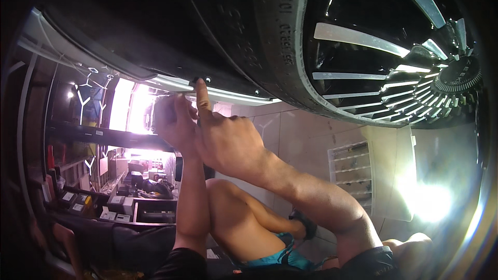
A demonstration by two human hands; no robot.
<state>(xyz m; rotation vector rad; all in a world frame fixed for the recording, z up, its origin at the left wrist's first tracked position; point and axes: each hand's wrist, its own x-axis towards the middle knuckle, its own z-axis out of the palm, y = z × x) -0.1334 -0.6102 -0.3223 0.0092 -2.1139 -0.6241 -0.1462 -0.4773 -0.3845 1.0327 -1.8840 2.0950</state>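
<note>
A car tyre (282,36) with a black, silver-spoked wheel (363,39) fills the upper right. Beside it runs the dark lower edge of the wheel-arch liner (228,85), with small bright spots along it that look like fasteners. My right hand (231,137) reaches up to this edge. Its index finger is stretched out, with the tip against the edge next to a small dark spot; the other fingers are bent and partly hidden. Just left of it and partly behind it is my left hand (174,122), fingers curled closed. Whatever it may hold is hidden.
A white compartmented tray (334,173) with tools lies on the tiled floor to the right, near a glaring light (433,202). Far left, shelving (155,211) holds boxes (122,205) and other goods. My bent knee (223,194) is close below my hands.
</note>
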